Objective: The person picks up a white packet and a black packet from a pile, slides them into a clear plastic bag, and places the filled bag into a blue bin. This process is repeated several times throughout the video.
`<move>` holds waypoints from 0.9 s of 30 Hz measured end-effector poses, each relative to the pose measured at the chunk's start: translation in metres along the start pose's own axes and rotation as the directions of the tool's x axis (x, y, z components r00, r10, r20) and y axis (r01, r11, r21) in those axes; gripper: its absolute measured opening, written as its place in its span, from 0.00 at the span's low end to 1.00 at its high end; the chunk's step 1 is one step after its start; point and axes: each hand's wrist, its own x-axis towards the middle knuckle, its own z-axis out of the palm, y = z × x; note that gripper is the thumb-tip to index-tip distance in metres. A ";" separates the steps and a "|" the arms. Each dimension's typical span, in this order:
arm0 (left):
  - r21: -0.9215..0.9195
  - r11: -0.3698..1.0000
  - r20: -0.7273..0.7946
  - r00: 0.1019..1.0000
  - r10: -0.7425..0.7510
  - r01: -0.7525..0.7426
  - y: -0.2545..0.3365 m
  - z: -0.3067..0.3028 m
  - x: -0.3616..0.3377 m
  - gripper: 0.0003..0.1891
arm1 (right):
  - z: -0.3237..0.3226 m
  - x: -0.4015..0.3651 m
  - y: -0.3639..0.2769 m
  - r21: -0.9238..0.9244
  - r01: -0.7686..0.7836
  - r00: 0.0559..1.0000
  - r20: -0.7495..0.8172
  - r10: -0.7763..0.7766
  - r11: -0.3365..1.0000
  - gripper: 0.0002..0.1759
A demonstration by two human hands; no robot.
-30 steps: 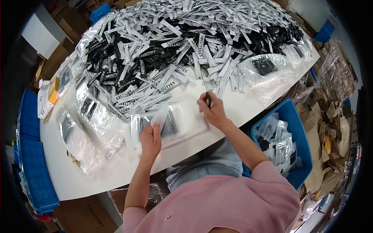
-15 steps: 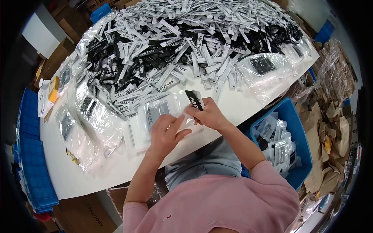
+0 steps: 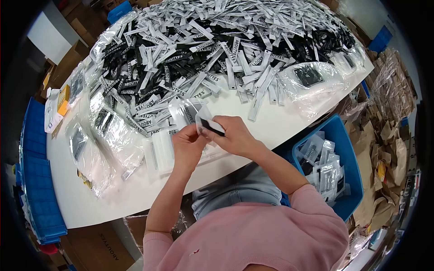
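My left hand [image 3: 187,143] is closed, its thumb and fingers pinching the edge of a clear plastic bag [image 3: 184,109] with a grey printed panel. The bag is partly lifted off the stack of flat clear bags [image 3: 160,151] below it. Closed around a narrow black packet [image 3: 213,127], my right hand [image 3: 237,135] is right beside the left one at the bag's edge. Part of the packet is hidden by the fingers. Beyond both hands, a large heap of black and white stick packets [image 3: 199,58] marked ABOUTYES covers the far side of the white table [image 3: 126,198].
Bundles of clear bags lie on the left [image 3: 97,158] and right [image 3: 309,77]. A blue bin [image 3: 350,176] with filled clear bags stands at my right, below the table edge. Blue trays [image 3: 38,180] line the left edge. Crumpled brown paper [image 3: 384,167] lies far right.
My left hand has gone from spread over the bag to pinching its edge. The bag has been raised and bent, and my right hand has moved left and turned the black packet toward it.
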 end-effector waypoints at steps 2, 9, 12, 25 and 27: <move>0.158 0.983 0.044 0.995 0.084 -0.090 -0.012 -0.005 0.010 0.08 | 0.004 0.002 0.006 -0.447 0.229 0.957 -0.060 -0.284 0.865 0.09; 0.411 0.909 -0.016 0.997 0.075 -0.061 -0.009 -0.018 0.036 0.13 | 0.010 -0.011 -0.010 -0.472 0.471 0.872 0.123 -0.474 0.745 0.17; 0.250 0.967 0.084 0.996 0.030 -0.050 0.002 -0.018 0.041 0.14 | 0.004 -0.002 -0.013 -0.435 0.452 0.869 0.017 -0.495 0.779 0.16; 0.656 0.558 0.012 0.746 0.666 -0.509 0.027 0.003 0.053 0.30 | 0.018 0.009 0.006 -0.247 0.237 0.911 -0.281 -0.303 0.940 0.21; 0.710 0.423 0.119 0.687 0.717 -0.564 0.018 0.008 0.044 0.30 | 0.021 0.018 0.018 -0.004 0.187 0.965 -0.186 -0.185 0.982 0.18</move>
